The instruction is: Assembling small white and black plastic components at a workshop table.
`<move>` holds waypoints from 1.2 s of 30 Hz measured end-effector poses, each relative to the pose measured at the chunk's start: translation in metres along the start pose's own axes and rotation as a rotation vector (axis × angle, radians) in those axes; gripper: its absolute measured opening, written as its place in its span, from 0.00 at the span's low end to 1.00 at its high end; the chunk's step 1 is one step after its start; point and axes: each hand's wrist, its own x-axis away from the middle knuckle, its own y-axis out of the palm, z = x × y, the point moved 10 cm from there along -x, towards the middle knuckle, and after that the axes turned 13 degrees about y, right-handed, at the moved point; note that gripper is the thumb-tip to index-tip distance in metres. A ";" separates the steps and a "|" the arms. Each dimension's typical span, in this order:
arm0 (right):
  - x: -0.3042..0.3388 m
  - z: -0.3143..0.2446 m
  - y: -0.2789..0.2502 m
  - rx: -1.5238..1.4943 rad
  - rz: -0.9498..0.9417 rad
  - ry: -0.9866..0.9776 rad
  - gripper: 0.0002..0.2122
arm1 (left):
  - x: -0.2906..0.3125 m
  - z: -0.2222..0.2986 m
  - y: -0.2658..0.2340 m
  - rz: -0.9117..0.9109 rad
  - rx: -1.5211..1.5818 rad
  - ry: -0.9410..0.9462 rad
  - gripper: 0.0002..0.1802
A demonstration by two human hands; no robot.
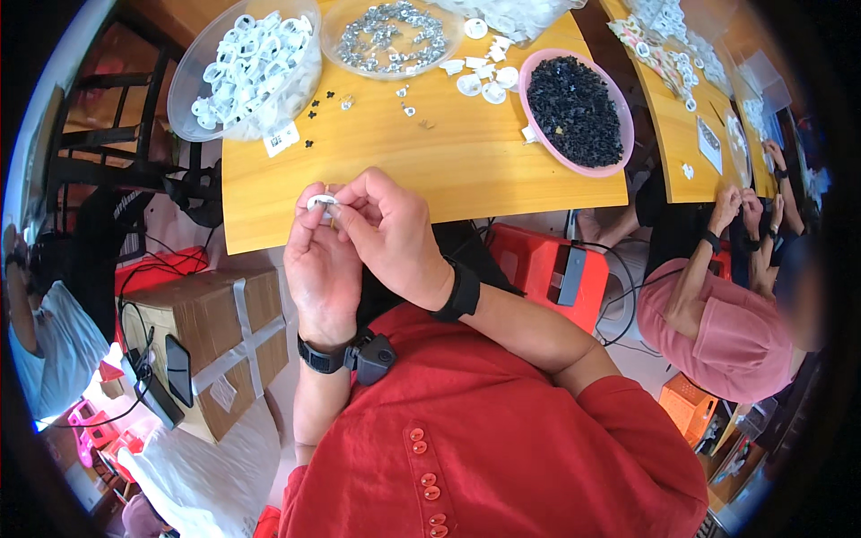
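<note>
Just in front of the table's near edge, my left hand (323, 269) is palm up, its thumb and fingertips closed on a small white round plastic part (318, 199). My right hand (390, 229) comes in from the right, thumb and forefinger pinched at the right edge of that same part. Whether a smaller piece sits between those fingertips is too small to tell. Beyond my hands on the wooden table (430, 184) lie a few tiny black pieces (309, 143) and small metal pieces (409, 111).
A clear bowl of white plastic parts (256, 67) stands far left, beside a shallow dish of metal pieces (392, 38). Loose white parts (493, 92) lie near a pink bowl (627, 134) of black pieces. A cardboard box (206, 332) stands lower left; a co-worker (726, 332) sits right.
</note>
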 end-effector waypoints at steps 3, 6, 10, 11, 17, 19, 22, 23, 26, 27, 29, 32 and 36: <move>0.003 -0.006 0.001 0.040 0.015 -0.059 0.05 | 0.003 -0.001 0.001 0.046 -0.005 -0.013 0.18; 0.000 0.000 -0.002 -0.019 0.006 -0.009 0.05 | 0.007 -0.002 0.002 0.097 -0.036 -0.021 0.22; -0.002 0.003 0.001 -0.106 -0.043 0.063 0.03 | 0.009 0.000 0.006 0.086 -0.087 0.023 0.25; -0.002 0.003 0.001 -0.109 -0.040 0.061 0.04 | 0.010 -0.001 0.008 0.087 -0.087 0.025 0.25; 0.000 0.002 0.000 -0.093 -0.006 0.039 0.05 | 0.010 0.001 0.005 0.011 -0.012 0.044 0.24; 0.001 -0.001 0.002 -0.084 -0.016 0.032 0.04 | 0.008 0.005 0.006 -0.004 -0.070 0.082 0.23; 0.006 -0.009 0.003 -0.004 -0.005 -0.014 0.03 | 0.010 0.007 0.007 0.092 -0.143 0.123 0.18; 0.009 -0.013 0.004 0.067 0.016 -0.052 0.03 | 0.010 0.007 0.006 0.092 -0.143 0.124 0.18; 0.028 -0.043 0.010 0.413 0.113 -0.384 0.04 | 0.009 0.007 0.009 -0.005 -0.014 0.123 0.14; 0.028 -0.042 0.010 0.413 0.113 -0.388 0.04 | 0.008 0.007 0.011 -0.040 -0.018 0.118 0.13; 0.021 -0.026 0.005 0.270 0.079 -0.226 0.04 | 0.009 0.006 0.016 -0.078 -0.021 0.115 0.12; 0.017 -0.017 0.003 0.144 0.041 -0.120 0.05 | 0.014 0.004 0.002 0.176 -0.158 0.106 0.10; 0.020 -0.024 0.007 0.288 0.034 -0.167 0.05 | 0.009 0.010 0.000 0.035 -0.113 0.134 0.11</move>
